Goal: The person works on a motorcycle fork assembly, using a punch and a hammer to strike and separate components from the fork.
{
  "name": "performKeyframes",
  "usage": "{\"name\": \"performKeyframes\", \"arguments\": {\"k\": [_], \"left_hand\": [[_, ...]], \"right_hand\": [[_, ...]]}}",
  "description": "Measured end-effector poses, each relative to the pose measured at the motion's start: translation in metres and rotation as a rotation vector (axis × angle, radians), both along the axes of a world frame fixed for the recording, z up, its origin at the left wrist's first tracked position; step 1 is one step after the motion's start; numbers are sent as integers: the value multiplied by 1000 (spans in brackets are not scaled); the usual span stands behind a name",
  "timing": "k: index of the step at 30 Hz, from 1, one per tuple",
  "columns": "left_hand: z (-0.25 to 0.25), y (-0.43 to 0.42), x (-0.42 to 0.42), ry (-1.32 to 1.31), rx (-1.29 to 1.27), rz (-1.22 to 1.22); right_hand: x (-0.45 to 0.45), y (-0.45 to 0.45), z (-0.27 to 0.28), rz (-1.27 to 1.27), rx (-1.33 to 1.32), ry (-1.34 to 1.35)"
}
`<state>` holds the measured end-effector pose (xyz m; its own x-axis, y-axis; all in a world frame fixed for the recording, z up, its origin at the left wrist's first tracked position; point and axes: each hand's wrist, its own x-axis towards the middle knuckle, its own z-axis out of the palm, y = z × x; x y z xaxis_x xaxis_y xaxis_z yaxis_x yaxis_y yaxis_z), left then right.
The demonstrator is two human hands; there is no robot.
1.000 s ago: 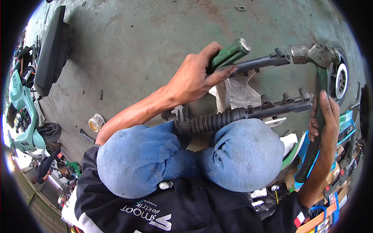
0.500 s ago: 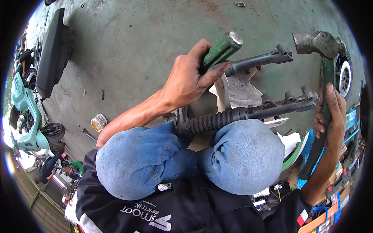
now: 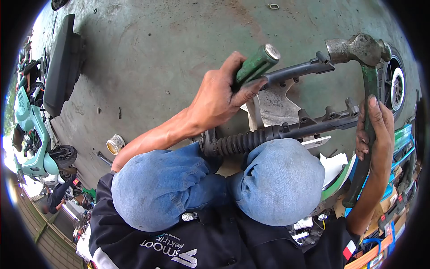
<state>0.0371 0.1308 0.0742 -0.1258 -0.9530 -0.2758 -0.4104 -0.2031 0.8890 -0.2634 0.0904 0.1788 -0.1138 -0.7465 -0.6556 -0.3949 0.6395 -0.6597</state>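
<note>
My left hand [image 3: 224, 92] is closed round a green tool handle [image 3: 257, 65] with a round metal end, beside the upper tube of a black fork [image 3: 300, 70]. What lies below that handle is hidden. On the right, my right hand [image 3: 376, 130] grips the shaft of a large hammer [image 3: 360, 48]. The hammer's head is level with the upper fork tube's end, and its shaft runs down past the lower tube. Between my knees and the tubes sits a black ribbed rubber boot [image 3: 242, 142]. A pale plate [image 3: 277, 107] shows between the two tubes.
A black seat-like part [image 3: 65, 67] and a mint scooter [image 3: 38, 134] are at the left, with a person [image 3: 58, 197] below. A tin [image 3: 115, 144] stands on the floor near my left forearm. At the right are a wheel [image 3: 396, 87] and a cluttered pile with boxes [image 3: 389, 206].
The hammer first moved away from the fork, up and to the right, and has now come back left beside the upper tube's end. The green handle has shifted slightly, still in my left hand.
</note>
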Motion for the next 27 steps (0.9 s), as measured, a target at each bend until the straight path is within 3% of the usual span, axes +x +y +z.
{"name": "performKeyframes", "arguments": {"k": [7,11,14,17,21,23,25,26,27], "left_hand": [[3,-4,-5,4,109,-92],[-1,4,-8,-138,-26,-167],[-7,4,-7,-438,-325,-299],[-9,4,-9,-477,-473,-319],[-6,3,-7,-543,-459,-330],[-6,1,-6,-543,-393,-354],[-6,-2,-5,-517,-393,-354],[-7,0,-5,-485,-383,-358],[-7,1,-5,-482,-360,-344]], "right_hand": [[-1,-12,29,-78,-224,-44],[3,-17,37,-82,-233,-132],[11,-13,37,128,-96,-118],[21,-5,22,450,-64,31],[8,-9,27,400,20,-25],[-4,-12,44,249,31,-59],[-16,-12,70,-133,-317,176],[-54,-19,89,-236,-420,-73],[-76,-38,115,-44,-474,-159]]}}
